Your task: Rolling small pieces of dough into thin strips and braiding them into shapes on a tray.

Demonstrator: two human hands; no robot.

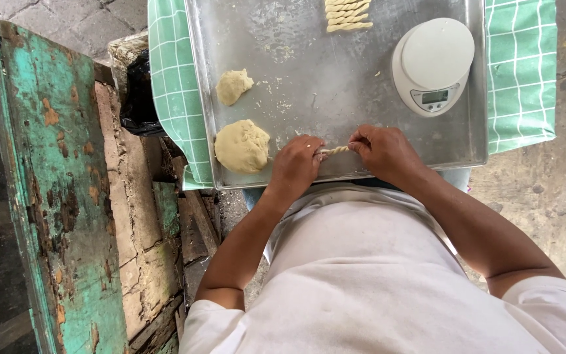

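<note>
Both grips pinch the twisted dough rope point(333, 151), left hand point(296, 164) and right hand point(384, 149); best to twist gently, evenly, low on the tray point(335, 85)

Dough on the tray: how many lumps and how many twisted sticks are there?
Dough lumps: 2, the big one and the small one
Twisted sticks at the far edge: about 4, partly cut off
Twisted stick in the hands: 1
Total: about 7

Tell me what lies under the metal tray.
Under the metal tray a green checked cloth shows at both sides. What holds the cloth up is covered. Both hands, left hand and right hand, hold a twisted dough strip on the tray.
</note>
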